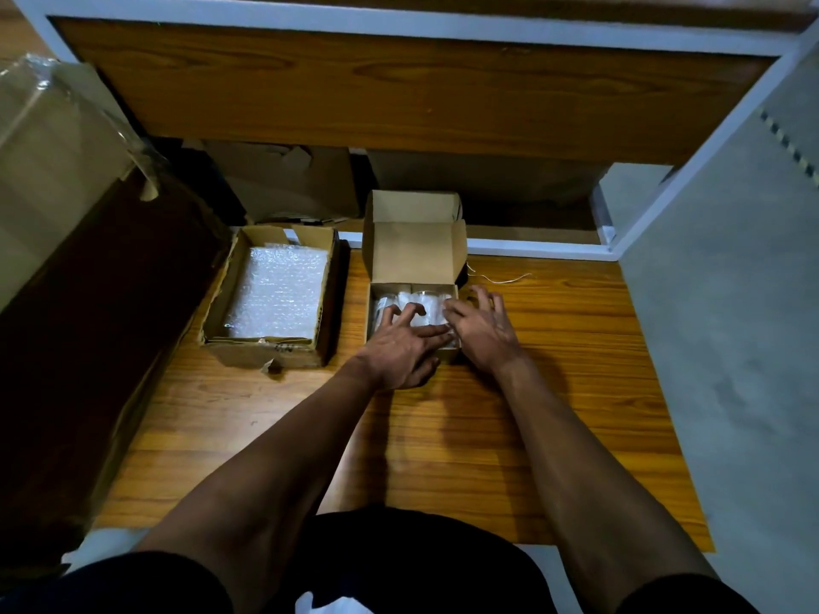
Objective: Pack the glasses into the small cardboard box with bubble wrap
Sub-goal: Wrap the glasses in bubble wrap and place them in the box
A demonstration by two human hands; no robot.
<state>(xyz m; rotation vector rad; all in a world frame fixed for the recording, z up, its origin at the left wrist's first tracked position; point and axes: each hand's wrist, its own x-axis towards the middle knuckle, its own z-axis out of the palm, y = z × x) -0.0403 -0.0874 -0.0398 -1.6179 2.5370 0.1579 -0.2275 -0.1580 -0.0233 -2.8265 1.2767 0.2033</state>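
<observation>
The small cardboard box (416, 254) stands on the wooden table (554, 392) with its lid flipped up and back. Inside it lie clear glasses (427, 301) among white bubble wrap (405, 299). My left hand (399, 347) reaches over the box's near edge and its bent fingertips press down on the wrapped contents. My right hand (481, 327) rests at the box's right side, thumb and forefinger on the wrap, the other fingers spread over the right wall. Much of the box's inside is hidden by both hands.
A larger open carton (221, 303) holding a sheet of bubble wrap (277, 290) sits left of the small box. A big taped carton (53, 170) and a dark panel fill the left. A thin wire (501, 279) lies behind the box. A grey wall stands to the right.
</observation>
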